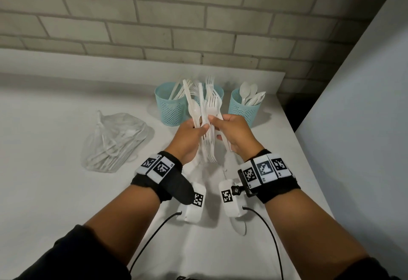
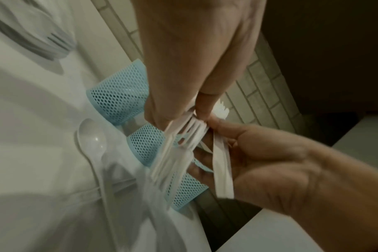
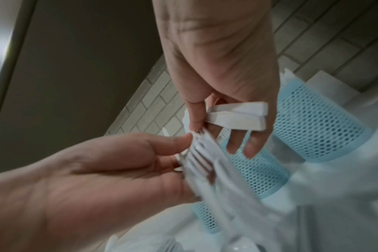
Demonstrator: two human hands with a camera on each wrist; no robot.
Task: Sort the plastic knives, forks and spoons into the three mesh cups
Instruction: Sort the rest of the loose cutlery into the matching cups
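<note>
We've got both hands up over the middle of the tabletop [image 1: 55,107], meeting just in front of the three mesh cups. Our left hand [image 1: 189,138] is the holder here: its grip is clenched round a mixed bundle of white cutlery [image 1: 204,112], the pieces standing roughly upright, long axis running from us toward the back edge, some forks head-down below the fist. Our right hand [image 1: 234,134] is grasping too, thumb and forefinger pinching at the bundle's fork tines where the two hands touch, while its other fingers trap a couple of flat white handles [image 3: 237,116] against the palm; we can't tell whether those are knives or forks. Now the relation that matters, as we judge it: the cups sit straight beyond the grip, along the bundle's own axis. The left cup [image 1: 171,105], with what look like knives, lies ahead-left; the middle cup [image 1: 218,91], with forks, is almost hidden right behind the bundle; the right cup [image 1: 244,110], with spoons, is ahead-right. The right hand is nearer the fork and spoon cups, so a forward reach should do it. More cutlery waits in the plastic bag [image 1: 114,140] toward the left edge.
</note>
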